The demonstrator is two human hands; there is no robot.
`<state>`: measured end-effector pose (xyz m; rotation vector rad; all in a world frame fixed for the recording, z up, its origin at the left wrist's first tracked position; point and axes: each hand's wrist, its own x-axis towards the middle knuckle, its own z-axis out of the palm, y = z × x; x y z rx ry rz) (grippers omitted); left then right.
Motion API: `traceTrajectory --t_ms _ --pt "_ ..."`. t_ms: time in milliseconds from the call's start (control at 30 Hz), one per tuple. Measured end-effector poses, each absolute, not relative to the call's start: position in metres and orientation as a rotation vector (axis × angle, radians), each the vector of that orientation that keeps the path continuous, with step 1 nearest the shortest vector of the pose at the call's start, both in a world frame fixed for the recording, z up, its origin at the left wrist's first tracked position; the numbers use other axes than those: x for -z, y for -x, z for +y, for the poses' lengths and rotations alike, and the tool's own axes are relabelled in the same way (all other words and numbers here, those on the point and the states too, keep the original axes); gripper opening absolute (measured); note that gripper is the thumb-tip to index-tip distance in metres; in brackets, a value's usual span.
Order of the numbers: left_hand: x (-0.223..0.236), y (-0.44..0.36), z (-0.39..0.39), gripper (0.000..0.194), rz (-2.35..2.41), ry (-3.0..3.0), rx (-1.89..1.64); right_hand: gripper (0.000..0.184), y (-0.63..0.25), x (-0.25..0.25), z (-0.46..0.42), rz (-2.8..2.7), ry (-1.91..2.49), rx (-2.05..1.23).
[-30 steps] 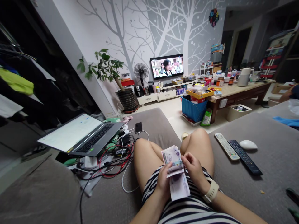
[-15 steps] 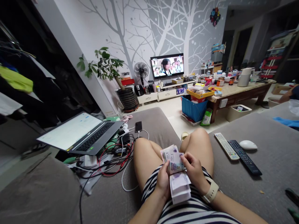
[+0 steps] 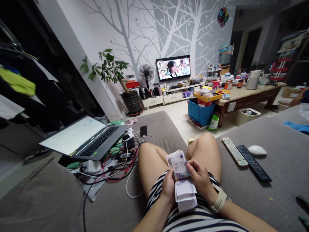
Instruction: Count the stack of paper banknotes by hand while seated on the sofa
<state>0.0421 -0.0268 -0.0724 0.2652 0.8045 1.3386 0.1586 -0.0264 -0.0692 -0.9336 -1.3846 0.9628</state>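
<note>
Over my lap, my left hand point(image 3: 168, 185) is closed around the left side of a stack of banknotes point(image 3: 178, 158), its thumb on top. A note marked 5 faces up on the stack. My right hand point(image 3: 200, 175), with a pale watch point(image 3: 219, 200) at the wrist, pinches the right edge of that top note between thumb and fingers. Below it, more purplish notes point(image 3: 185, 193) hang folded down toward the striped clothing point(image 3: 205, 222). How the lower notes are gripped is partly hidden by my hands.
Left on the grey couch point(image 3: 159, 120) are an open laptop point(image 3: 96, 141), tangled cables point(image 3: 120, 170) and a phone point(image 3: 143, 131). To the right lie a white remote point(image 3: 234, 152), a black remote point(image 3: 253, 163) and a white mouse point(image 3: 257, 150). Ahead stands a cluttered table point(image 3: 270, 90).
The top note's right edge has shifted slightly down and left, and the note looks more bent under my right fingers. Both hands stay nearly in place.
</note>
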Motion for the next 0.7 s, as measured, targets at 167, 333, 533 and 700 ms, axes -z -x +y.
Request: traceTrajectory --t_ms 167,333,533,700 --pt "0.069 -0.043 -0.028 0.026 0.78 -0.308 -1.307 0.03 -0.16 0.066 -0.028 -1.397 0.925 -0.964" --pt "0.069 -0.043 -0.029 0.025 0.766 -0.32 -1.316 0.031 -0.162 0.066 -0.03 -1.414 0.934 -0.948" --pt "0.07 -0.039 -0.029 0.024 0.771 -0.312 -1.307 0.037 -0.163 0.057 -0.031 -1.529 0.942 -0.958" --pt "0.061 -0.04 -0.032 0.023 0.78 -0.344 -1.316 0.038 -0.18 -0.006 -0.05 -1.698 0.632 -1.247"
